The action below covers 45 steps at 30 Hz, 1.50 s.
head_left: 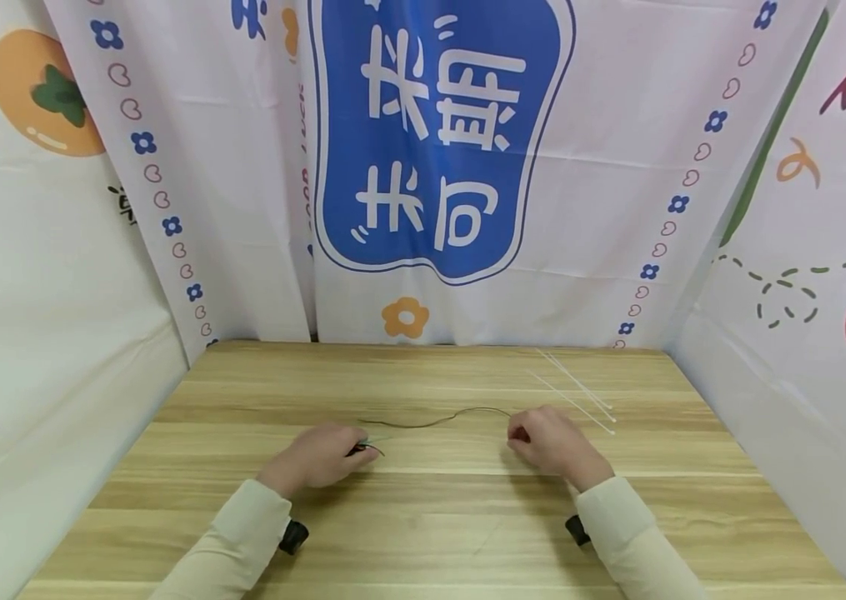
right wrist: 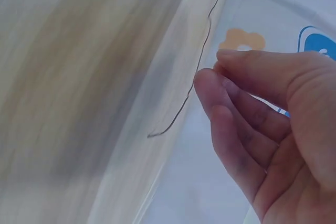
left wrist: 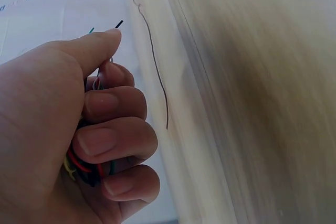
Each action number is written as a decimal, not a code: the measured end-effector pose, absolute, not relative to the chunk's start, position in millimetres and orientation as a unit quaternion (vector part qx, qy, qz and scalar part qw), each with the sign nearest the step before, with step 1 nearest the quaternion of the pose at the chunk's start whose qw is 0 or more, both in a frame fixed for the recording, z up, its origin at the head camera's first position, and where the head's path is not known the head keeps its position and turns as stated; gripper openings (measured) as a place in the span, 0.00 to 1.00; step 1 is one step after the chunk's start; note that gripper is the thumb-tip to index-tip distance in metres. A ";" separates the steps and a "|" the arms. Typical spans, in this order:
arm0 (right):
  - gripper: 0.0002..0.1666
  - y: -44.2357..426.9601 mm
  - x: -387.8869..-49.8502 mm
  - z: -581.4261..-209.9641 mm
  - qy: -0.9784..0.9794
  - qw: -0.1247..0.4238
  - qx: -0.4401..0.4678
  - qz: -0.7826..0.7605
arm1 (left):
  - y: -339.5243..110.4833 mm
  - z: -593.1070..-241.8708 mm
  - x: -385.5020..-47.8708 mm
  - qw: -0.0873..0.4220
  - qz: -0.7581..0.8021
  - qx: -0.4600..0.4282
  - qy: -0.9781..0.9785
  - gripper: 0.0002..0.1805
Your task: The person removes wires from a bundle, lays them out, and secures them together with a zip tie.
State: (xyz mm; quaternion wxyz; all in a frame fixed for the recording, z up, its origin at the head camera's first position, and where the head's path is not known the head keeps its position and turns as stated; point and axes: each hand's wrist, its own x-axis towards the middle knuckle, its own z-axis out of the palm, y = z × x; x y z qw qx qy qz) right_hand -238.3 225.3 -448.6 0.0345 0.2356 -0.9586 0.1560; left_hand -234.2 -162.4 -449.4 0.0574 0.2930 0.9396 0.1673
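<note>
In the head view a thin dark wire [head_left: 423, 424] lies in a gentle wave across the wooden table between the two hands. My left hand [head_left: 322, 454] grips a bundle of coloured wires [left wrist: 84, 169], red, black, green and yellow, mostly hidden in the palm. Two short wire ends, a black one [left wrist: 119, 24] and a green one, stick out past its thumb. Thumb and index fingertips of my right hand [head_left: 552, 443] come together beside the right part of the lone wire. In the right wrist view that wire passes by the fingertips, and nothing shows between them.
Several thin white cable ties [head_left: 580, 385] lie slantwise at the back right of the wooden table [head_left: 423, 533], beyond the right hand. Printed cloth [head_left: 242, 208] hangs along the back edge and both sides.
</note>
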 end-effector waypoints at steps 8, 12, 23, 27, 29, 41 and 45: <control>0.06 213.5 -235.3 -447.2 -0.936 0.036 0.295 0.187 | -148.0 -457.2 -231.2 0.036 0.163 0.292 0.942 0.26; 0.05 206.6 -232.9 -444.9 -0.927 0.036 0.319 0.193 | -143.3 -458.7 -230.1 0.032 0.158 0.293 0.942 0.26; 0.05 181.5 -226.4 -434.3 -0.915 0.020 0.347 0.205 | -126.5 -453.9 -225.6 0.034 0.134 0.301 0.944 0.26; 0.05 171.5 -223.7 -430.6 -0.909 0.016 0.361 0.209 | -119.5 -453.8 -225.5 0.035 0.131 0.305 0.943 0.27; 0.04 166.4 -222.9 -429.1 -0.908 0.021 0.367 0.203 | -116.8 -453.3 -225.3 0.034 0.134 0.309 0.941 0.27; 0.03 141.5 -223.4 -429.3 -0.888 0.056 0.419 0.179 | -105.7 -449.8 -221.5 0.039 0.152 0.336 0.929 0.26; 0.03 135.6 -223.5 -429.0 -0.885 0.056 0.423 0.184 | -102.4 -448.1 -220.7 0.041 0.159 0.342 0.925 0.26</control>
